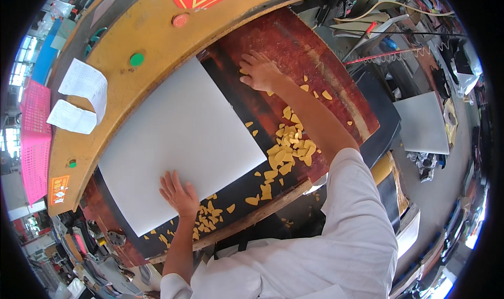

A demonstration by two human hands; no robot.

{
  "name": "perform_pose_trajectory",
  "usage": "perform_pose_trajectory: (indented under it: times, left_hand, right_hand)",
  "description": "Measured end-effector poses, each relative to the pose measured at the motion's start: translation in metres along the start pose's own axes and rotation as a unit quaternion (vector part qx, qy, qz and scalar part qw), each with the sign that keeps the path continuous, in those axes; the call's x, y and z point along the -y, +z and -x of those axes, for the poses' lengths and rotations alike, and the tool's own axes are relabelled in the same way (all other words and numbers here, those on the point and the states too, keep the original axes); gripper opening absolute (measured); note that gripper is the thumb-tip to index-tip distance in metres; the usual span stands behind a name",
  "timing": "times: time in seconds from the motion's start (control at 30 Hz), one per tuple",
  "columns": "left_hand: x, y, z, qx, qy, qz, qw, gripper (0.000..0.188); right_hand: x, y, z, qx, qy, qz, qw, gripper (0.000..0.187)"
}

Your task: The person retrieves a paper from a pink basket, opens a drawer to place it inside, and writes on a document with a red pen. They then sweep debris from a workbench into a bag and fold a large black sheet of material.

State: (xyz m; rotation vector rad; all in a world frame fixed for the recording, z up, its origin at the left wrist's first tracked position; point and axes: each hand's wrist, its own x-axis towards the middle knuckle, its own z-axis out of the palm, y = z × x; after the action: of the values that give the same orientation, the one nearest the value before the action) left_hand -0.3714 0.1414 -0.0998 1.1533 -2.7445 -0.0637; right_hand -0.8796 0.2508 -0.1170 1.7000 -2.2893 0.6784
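A large white board (181,141) lies on a black sheet (224,84) on a worn red work table (252,39). My left hand (180,194) rests on the board's near edge, fingers spread. Out to the right, my right hand (260,72) reaches over the red surface beyond the board's far corner, fingers apart; a small yellow piece shows by its fingertips. Under my right forearm spreads a heap of flat yellow cut pieces (286,144). More yellow scraps (209,217) lie beside my left wrist.
A yellow machine beam (152,47) arches over the table's far side, with a red button (180,20), a green button (136,59) and white papers (79,97). A pink basket (35,141) stands at the left. Wood edging (252,217) borders the near side.
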Motion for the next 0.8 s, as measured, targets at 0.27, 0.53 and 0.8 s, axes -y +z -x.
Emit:
perform_pose_trajectory:
  times: [0.27,0.53,0.8]
  left_hand:
    - [-0.004,0.001,0.001,-0.011,-0.012,0.010,1.000,0.061]
    - [-0.004,-0.003,-0.001,-0.010,0.006,0.002,1.000,0.063]
    - [-0.003,0.001,-0.001,-0.025,-0.003,0.004,1.000,0.060]
  right_hand:
    - [0.075,-0.105,0.156,0.122,0.013,-0.018,0.992,0.027]
    - [0.125,-0.060,0.110,0.084,-0.075,-0.019,0.993,0.043]
    - [0.055,-0.122,0.172,0.138,0.057,-0.058,0.987,0.041]
